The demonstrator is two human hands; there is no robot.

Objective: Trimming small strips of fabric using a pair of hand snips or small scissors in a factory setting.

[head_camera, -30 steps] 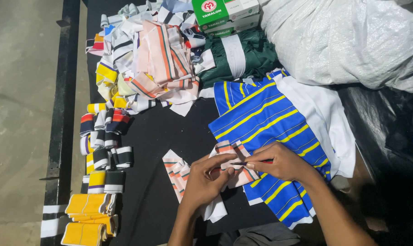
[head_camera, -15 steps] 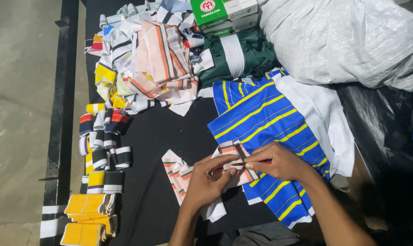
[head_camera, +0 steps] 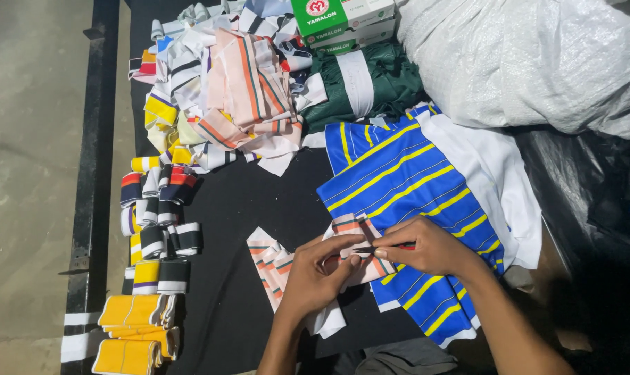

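Note:
My left hand (head_camera: 320, 272) and my right hand (head_camera: 426, 246) meet over a small white fabric strip with orange and dark stripes (head_camera: 353, 229), both pinching it. My right hand also holds a thin dark and red tool (head_camera: 388, 247) against the strip; what kind of tool it is I cannot tell. The strip lies at the edge of a blue cloth with yellow stripes (head_camera: 398, 180). More of the same striped strip (head_camera: 270, 260) lies on the black table (head_camera: 238, 208) left of my left hand.
Folded striped collar strips (head_camera: 155, 215) lie in a column along the left edge, yellow ones (head_camera: 134, 326) at the bottom. A heap of striped fabric pieces (head_camera: 238, 90), a green cloth (head_camera: 370, 83), green and white boxes (head_camera: 336, 21) and a white sack (head_camera: 530, 55) fill the back.
My hands have stayed over the striped strip, with only slight finger shifts. The view has barely moved.

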